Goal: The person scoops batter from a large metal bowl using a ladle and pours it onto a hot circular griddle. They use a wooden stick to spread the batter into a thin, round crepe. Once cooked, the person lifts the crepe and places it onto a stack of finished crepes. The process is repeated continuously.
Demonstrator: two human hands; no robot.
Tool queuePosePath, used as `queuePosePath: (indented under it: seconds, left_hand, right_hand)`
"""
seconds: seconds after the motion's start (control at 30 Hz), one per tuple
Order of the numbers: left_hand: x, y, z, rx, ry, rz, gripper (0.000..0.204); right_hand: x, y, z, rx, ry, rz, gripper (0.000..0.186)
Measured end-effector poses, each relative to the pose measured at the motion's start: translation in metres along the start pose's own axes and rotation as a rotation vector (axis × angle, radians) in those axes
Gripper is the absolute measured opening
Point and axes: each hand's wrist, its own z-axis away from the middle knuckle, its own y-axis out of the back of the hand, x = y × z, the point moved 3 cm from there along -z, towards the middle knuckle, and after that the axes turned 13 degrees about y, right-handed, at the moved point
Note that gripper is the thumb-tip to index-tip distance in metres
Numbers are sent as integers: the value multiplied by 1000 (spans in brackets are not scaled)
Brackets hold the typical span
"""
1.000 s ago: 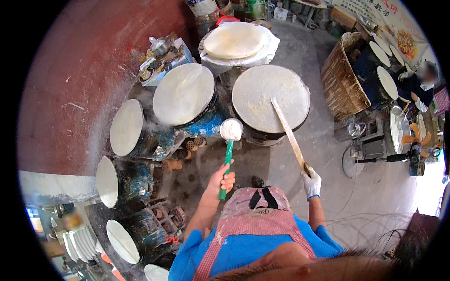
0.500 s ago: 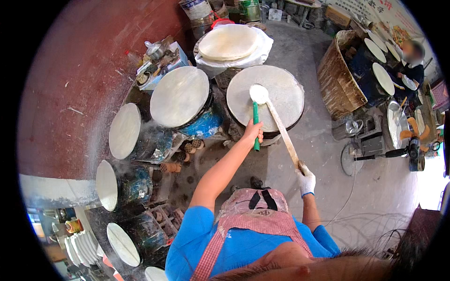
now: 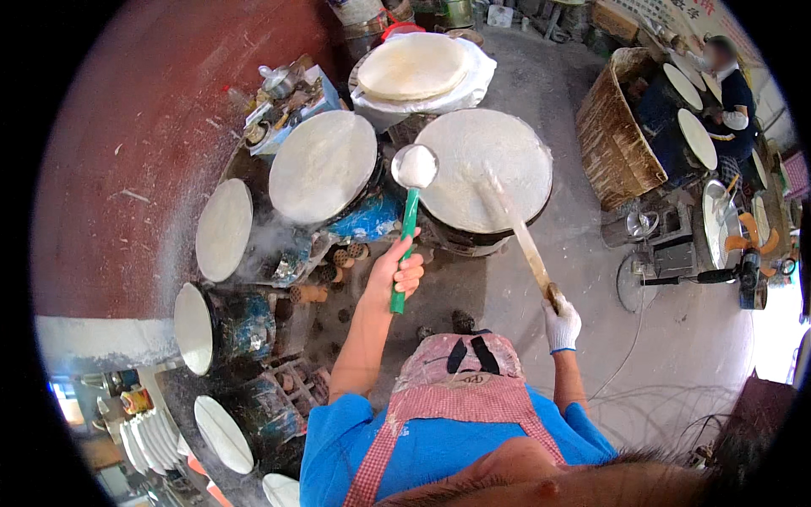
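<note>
My bare left hand (image 3: 394, 272) is wrapped round the green handle of a ladle (image 3: 410, 211), whose round bowl carries white batter (image 3: 416, 167). That bowl hangs in the gap between two round griddles. In a white knit glove, my right hand (image 3: 560, 323) grips the dark end of a long flat wooden spatula (image 3: 525, 241). The spatula's far end rests on the griddle in front of me (image 3: 456, 139), which bears a thin pale layer. Left of it stands another griddle (image 3: 325, 165) with a pale round sheet on it.
More drum stoves with pale round tops, such as this griddle (image 3: 226, 228), curve down the left side. Behind the front griddle, a stack of pale flatbreads (image 3: 414, 66) lies on white cloth. At far right a person (image 3: 733, 101) works beside other griddles. A fan (image 3: 748, 241) stands near.
My left hand has drawn the ladle back and left, off the front griddle. The spatula's far end, beside the ladle bowl before, now lies on the pale layer, blurred by motion.
</note>
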Motion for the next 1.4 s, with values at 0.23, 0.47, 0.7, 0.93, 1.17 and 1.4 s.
queuePosePath:
  seconds: [0.23, 0.47, 0.7, 0.93, 1.17, 1.4]
  left_hand:
    - [-31, 51, 50, 92, -79, 139, 29]
    - [-67, 98, 75, 112, -112, 294, 33]
    - [-80, 109, 80, 122, -58, 356, 28]
    - [-82, 110, 82, 95, -50, 352, 29]
    - [-84, 104, 83, 58, -56, 366, 32]
    - [-86, 102, 81, 36, -53, 367, 33]
  right_hand:
    - [44, -25, 2, 42, 58, -239, 36]
    - [17, -2, -4, 92, 150, -104, 33]
    - [20, 5, -4, -38, 62, 203, 32]
    - [6, 6, -7, -129, 149, 290, 29]
    - [18, 7, -10, -142, 48, 304, 28]
    - [5, 14, -12, -73, 146, 246, 28]
